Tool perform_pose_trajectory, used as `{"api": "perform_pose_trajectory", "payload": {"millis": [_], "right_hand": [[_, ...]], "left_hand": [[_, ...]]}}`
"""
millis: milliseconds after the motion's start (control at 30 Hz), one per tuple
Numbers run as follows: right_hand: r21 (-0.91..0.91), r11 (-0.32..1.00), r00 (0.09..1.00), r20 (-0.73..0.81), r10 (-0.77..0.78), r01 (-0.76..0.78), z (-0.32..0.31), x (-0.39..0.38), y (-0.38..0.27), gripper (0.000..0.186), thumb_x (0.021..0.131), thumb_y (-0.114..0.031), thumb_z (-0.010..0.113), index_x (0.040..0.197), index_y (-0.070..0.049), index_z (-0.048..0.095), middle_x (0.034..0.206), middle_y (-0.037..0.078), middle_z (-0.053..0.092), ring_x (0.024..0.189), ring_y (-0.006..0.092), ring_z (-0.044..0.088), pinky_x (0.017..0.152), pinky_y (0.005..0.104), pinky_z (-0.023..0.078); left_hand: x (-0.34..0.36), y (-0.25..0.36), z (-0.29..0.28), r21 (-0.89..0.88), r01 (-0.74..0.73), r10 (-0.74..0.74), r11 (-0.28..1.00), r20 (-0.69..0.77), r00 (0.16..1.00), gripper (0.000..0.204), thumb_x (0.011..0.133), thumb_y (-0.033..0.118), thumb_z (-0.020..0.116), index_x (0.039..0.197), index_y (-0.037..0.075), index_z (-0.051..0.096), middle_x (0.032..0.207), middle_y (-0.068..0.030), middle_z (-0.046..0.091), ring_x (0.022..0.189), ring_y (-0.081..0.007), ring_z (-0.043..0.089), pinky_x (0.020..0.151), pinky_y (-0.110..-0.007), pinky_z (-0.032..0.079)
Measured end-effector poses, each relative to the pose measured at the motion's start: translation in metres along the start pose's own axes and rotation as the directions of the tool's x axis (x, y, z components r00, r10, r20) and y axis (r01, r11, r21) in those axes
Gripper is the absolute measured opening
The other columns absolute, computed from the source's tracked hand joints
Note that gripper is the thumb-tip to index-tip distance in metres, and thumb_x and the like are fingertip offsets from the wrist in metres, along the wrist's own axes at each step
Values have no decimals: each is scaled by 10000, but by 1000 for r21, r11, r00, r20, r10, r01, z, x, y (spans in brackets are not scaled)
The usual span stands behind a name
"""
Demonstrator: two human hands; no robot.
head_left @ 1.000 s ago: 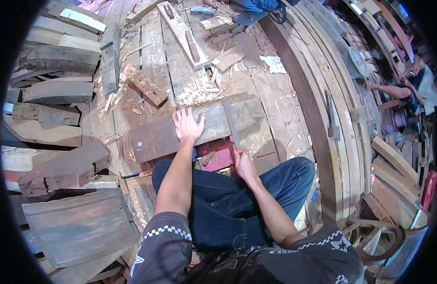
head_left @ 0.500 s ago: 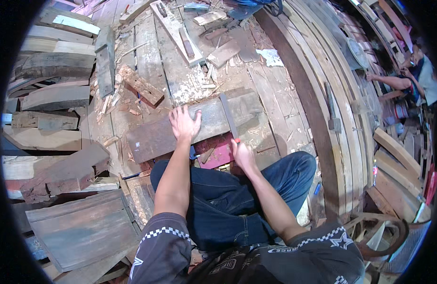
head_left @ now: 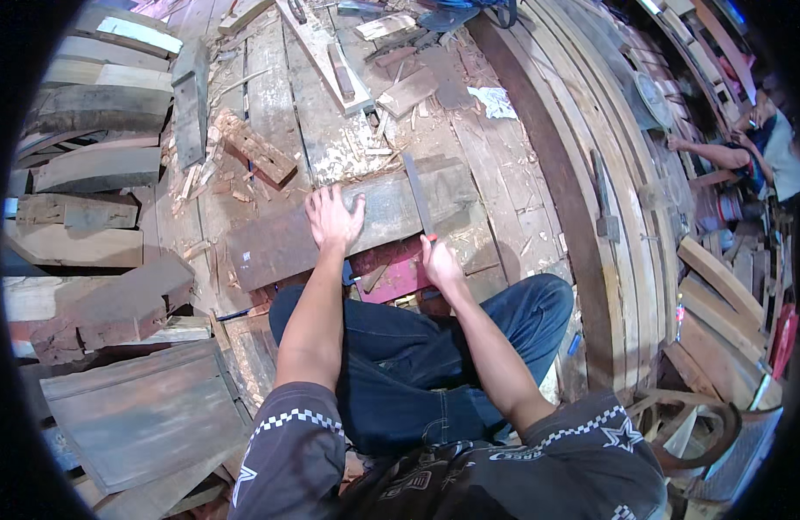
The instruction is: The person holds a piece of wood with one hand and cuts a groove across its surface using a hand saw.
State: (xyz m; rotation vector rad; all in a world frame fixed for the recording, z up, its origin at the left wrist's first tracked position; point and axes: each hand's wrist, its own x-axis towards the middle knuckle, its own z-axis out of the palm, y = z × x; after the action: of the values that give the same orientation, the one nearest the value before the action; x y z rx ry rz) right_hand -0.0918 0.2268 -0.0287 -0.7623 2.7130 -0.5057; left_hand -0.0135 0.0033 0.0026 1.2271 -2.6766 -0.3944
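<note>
A dark plank point(head_left: 283, 247) lies slantwise in front of my crossed legs. My left hand point(head_left: 333, 217) is spread flat on its top, thumb apart from the fingers. To the right, my right hand point(head_left: 443, 263) is wrapped round the red handle of a hand saw point(head_left: 417, 198). The saw's narrow dark blade lies across the plank near its right part, tip pointing away from me. Whether the blade has cut into the wood, I cannot tell. Under the plank's near edge a flat pink-red piece point(head_left: 391, 276) shows beside my knees.
A notched wood block point(head_left: 257, 149) and a long pale board point(head_left: 320, 56) lie beyond the plank among shavings. Curved timbers point(head_left: 101, 165) are stacked at left. Long beams point(head_left: 582, 173) run along the right, bearing a hammer point(head_left: 605, 199). Another person point(head_left: 760, 147) sits far right.
My right hand has pushed the saw forward, away from me, so its tip reaches further past the plank's far edge. My left hand stays pressed on the plank.
</note>
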Motion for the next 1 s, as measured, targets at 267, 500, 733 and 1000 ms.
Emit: {"api": "perform_pose_trajectory", "payload": {"millis": [267,500,733,1000], "right_hand": [[129,983,978,178,106,-130,-20,-49,-20,530,983,-435,453,962,77,587,865,343,639,847,510,632,749,556,513],[82,994,997,35,64,-67,-6,-3,-21,567,978,-442,469,769,64,615,772,355,617,767,492,640,660,541,529],[48,997,997,-51,58,-55,4,-38,-5,556,974,-457,471,780,39,632,739,326,626,722,479,647,615,554,521],[3,1000,999,-46,-9,9,-3,-28,-9,574,975,-460,460,749,38,635,711,297,632,695,467,649,617,540,530]], "left_hand": [[-3,-23,-4,14,29,-29,999,-9,1000,656,871,554,507,1251,20,533,1259,-160,538,1269,-309,401,1136,-470,187],[0,-11,-3,20,13,-13,1000,-6,1000,652,871,551,509,1268,34,529,1258,-158,542,1279,-306,390,1138,-463,176],[-8,-18,-4,19,14,-14,1000,7,1000,655,861,538,528,1274,30,519,1270,-170,537,1278,-306,396,1140,-456,182],[-5,-15,-11,1,25,-25,1000,43,999,651,863,529,529,1278,28,515,1283,-167,524,1284,-309,387,1142,-461,176]]}}
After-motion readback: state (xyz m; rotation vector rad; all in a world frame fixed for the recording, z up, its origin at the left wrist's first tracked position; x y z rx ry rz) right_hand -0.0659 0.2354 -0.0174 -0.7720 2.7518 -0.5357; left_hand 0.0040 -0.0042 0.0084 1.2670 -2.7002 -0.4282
